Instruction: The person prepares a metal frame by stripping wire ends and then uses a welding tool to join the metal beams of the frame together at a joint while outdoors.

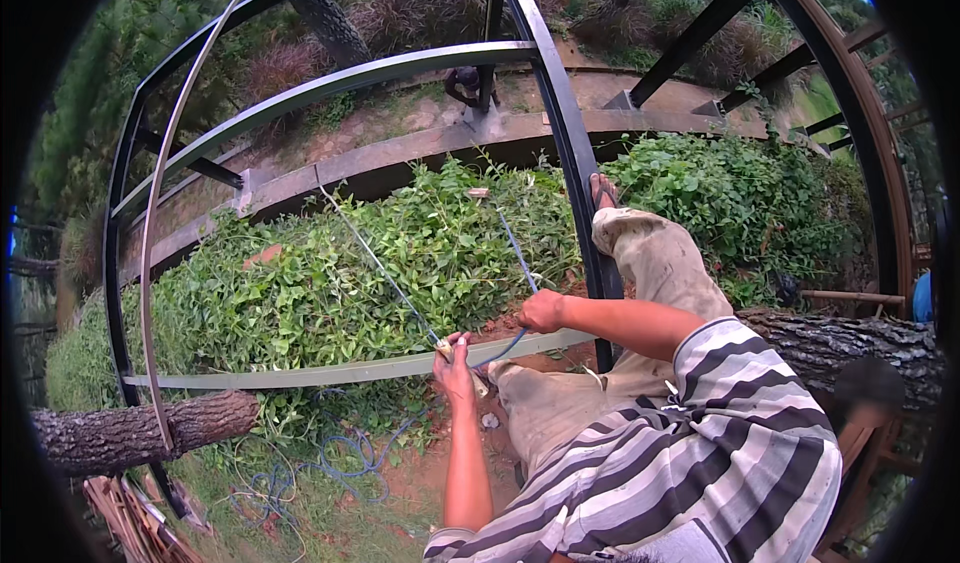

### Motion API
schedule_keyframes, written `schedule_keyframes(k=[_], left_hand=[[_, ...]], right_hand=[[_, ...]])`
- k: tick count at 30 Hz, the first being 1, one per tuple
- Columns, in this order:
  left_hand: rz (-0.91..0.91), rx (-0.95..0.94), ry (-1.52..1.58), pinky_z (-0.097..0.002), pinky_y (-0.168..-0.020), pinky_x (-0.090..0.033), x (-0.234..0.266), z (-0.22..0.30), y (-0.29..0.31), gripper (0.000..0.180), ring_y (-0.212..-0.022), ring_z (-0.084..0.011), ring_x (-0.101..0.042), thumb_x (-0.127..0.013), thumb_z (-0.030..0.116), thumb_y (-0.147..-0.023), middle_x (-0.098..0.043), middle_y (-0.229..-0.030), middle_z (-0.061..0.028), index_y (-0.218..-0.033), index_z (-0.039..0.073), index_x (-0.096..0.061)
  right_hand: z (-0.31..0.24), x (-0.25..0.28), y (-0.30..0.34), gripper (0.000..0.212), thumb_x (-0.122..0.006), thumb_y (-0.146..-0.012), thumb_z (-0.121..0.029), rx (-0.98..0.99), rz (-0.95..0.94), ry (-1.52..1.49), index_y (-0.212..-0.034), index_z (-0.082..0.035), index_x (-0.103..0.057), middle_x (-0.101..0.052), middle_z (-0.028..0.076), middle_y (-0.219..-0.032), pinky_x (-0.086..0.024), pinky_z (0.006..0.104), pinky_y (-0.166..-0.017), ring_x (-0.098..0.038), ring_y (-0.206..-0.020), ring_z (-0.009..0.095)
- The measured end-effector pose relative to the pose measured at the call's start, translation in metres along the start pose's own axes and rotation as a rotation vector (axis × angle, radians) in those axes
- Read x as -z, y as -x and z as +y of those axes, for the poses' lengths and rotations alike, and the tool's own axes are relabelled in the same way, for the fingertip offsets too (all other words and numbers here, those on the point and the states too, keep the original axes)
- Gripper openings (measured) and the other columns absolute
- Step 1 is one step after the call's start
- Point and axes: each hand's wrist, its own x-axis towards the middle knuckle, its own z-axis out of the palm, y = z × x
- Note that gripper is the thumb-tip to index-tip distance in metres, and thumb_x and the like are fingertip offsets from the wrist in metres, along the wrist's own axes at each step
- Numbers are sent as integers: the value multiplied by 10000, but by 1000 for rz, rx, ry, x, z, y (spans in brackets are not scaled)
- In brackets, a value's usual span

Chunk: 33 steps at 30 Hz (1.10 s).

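Observation:
My left hand point(456, 371) is closed around a short pale, yellowish piece point(443, 346) beside the light green-grey metal bar point(350, 374). Its exact kind I cannot make out. From its upper end a thin pale-and-blue line point(375, 259) runs up and away to the left, over the leaves. My right hand point(541, 311) grips a blue cord point(517, 251) just above the same bar. Part of the cord stretches away above the fist; another part curves down toward my left hand. My sandalled foot point(604, 193) rests against the dark upright beam point(570, 133).
Leafy plants point(430, 253) lie below the metal frame. Beyond them, a person point(466, 85) crouches on the ground at a post. Rough logs point(150, 429) lie left and right. Blue cord coils point(355, 455) and a pile of wood strips point(135, 523) are at lower left.

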Motion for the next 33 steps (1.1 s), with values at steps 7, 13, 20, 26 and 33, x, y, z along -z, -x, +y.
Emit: schedule_keyframes(k=[7, 13, 20, 26, 33], left_hand=[[-42, 141, -39, -317, -856, -559, -111, 10, -86, 291, -1001, -227, -694, -635, 209, -985, -692, -1139, -178, -1179, 2, -569], [-123, 498, -18, -323, -748, -571, -198, -10, -169, 230, -906, -228, -712, -688, 216, -957, -697, -1075, -161, -1044, 69, -534], [-240, 785, 252, -361, -798, -601, -277, -23, -202, 192, -891, -244, -701, -684, 175, -952, -696, -1051, -184, -1033, 89, -532], [-205, 664, 255, -313, -695, -560, -298, -3, -226, 158, -784, -203, -683, -691, 123, -932, -696, -954, -142, -995, 113, -547], [-250, 356, 104, -303, -615, -568, -317, 64, -306, 202, -660, -193, -677, -691, 89, -927, -695, -920, -177, -998, 93, -502]], right_hand=[[78, 51, 2, 186, -584, -837, -217, 299, 58, 22, -782, -82, -701, -713, 131, -769, -565, 474, -640, -713, -752, 344], [104, 94, 2, 243, -569, -871, -234, 384, 130, 115, -744, -104, -730, -721, 100, -749, -508, 431, -579, -719, -722, 281], [153, 136, 31, 200, -609, -850, -222, 342, 176, 42, -751, -127, -755, -724, 53, -757, -435, 393, -542, -682, -690, 238], [181, 161, 37, 155, -628, -821, -211, 340, 135, 29, -747, -154, -752, -683, 4, -703, -445, 369, -574, -646, -738, 220], [198, 191, 32, 163, -606, -844, -202, 354, 415, -145, -834, -101, -734, -662, 42, -848, -500, 362, -738, -617, -862, 234]])
